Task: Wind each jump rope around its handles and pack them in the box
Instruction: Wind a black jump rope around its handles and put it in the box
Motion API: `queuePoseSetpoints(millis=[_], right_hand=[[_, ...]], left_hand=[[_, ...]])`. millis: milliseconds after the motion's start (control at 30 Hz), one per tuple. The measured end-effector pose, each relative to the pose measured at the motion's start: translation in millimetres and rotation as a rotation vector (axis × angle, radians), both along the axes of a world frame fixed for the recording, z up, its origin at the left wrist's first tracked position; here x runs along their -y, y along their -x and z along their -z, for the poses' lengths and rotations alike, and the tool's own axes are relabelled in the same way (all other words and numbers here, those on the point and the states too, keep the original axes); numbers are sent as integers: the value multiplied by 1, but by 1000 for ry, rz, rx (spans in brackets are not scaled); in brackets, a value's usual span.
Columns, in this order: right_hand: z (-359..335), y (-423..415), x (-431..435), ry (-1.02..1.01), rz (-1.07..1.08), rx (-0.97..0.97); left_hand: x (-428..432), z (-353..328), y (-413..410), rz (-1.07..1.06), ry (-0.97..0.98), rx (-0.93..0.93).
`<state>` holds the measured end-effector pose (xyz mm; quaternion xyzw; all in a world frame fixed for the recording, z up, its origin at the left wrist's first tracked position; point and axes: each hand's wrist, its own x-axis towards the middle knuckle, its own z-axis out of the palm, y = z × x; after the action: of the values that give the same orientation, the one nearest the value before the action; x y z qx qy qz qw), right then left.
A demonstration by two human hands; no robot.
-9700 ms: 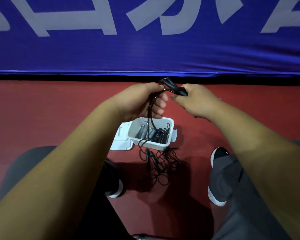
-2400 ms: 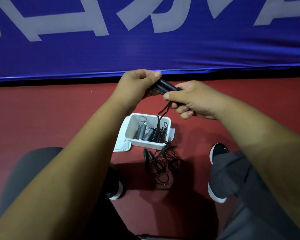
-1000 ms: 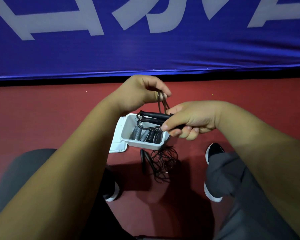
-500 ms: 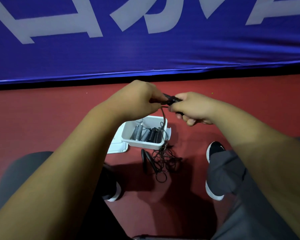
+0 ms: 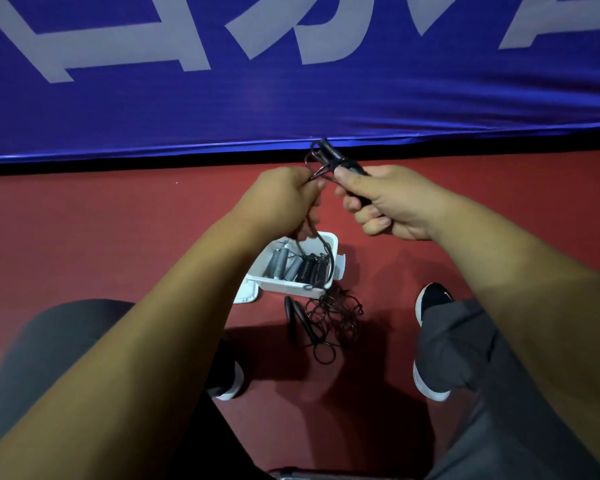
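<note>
1. Right hand point(image 5: 390, 202) has fingers clamped round the handles point(image 5: 336, 157), held above the box point(image 5: 284, 287) on the floor point(image 5: 118, 237)
2. Left hand point(image 5: 284, 195) fingers pinch the rope point(image 5: 327, 244); I'd lay each turn snug, taut, feeding slack up from the pile point(image 5: 331, 317)

The right hand point(image 5: 392, 202) covers most of the jump rope handles point(image 5: 336, 157), so only their far ends show. The curled fingers of the left hand point(image 5: 281, 199) hide where it grips the cord point(image 5: 330, 268). The left forearm point(image 5: 187, 306) conceals the near-left corner of the box point(image 5: 330, 237) and most of its lid point(image 5: 246, 295), and neither the wound ropes point(image 5: 302, 268) inside nor the ropes in the tangle point(image 5: 333, 317) on the floor point(image 5: 118, 220) can be counted.
</note>
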<state>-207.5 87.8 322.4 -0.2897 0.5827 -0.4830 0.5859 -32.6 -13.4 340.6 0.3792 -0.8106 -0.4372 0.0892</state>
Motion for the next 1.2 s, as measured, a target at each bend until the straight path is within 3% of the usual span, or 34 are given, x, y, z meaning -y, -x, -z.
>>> queuePoseSetpoints(millis=[200, 333, 533, 767, 933, 1067, 1200], right_hand=[[-11, -3, 3, -16, 130, 129], [-16, -5, 6, -10, 221, 177], [-17, -2, 9, 10, 284, 262], [-18, -1, 6, 37, 289, 286], [-17, 0, 3, 37, 232, 273], [-19, -2, -1, 29, 118, 266], [-22, -4, -7, -5, -77, 266]], left_hand=[[-6, -5, -3, 86, -114, -327], [-14, -8, 2, 28, -188, -422], [-1, -4, 0, -20, -65, -243], [5, 1, -1, 117, 67, -22], [13, 16, -2, 90, 50, 125], [17, 27, -1, 25, -13, 87], [20, 24, 2, -59, -179, -86]])
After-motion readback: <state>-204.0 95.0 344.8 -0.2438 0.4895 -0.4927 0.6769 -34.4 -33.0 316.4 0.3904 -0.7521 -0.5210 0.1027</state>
